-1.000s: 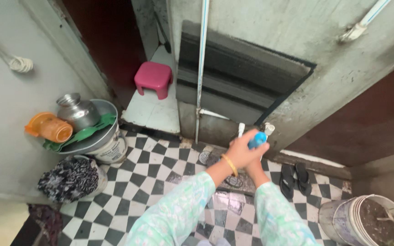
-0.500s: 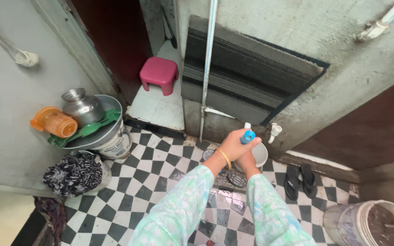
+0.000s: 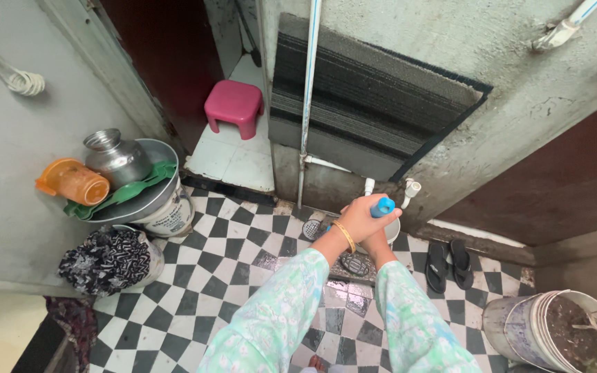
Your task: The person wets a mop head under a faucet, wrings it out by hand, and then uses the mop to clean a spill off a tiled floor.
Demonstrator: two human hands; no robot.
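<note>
While closed, hands point(image 3: 364, 224) (both) around blue bottle point(image 3: 382, 206)

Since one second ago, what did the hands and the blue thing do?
Both hands kept the blue-capped object clasped: left hand on top, right hand beneath. Together they shifted only slightly near the wall taps. The pink stool and black sandals stayed put.
</note>
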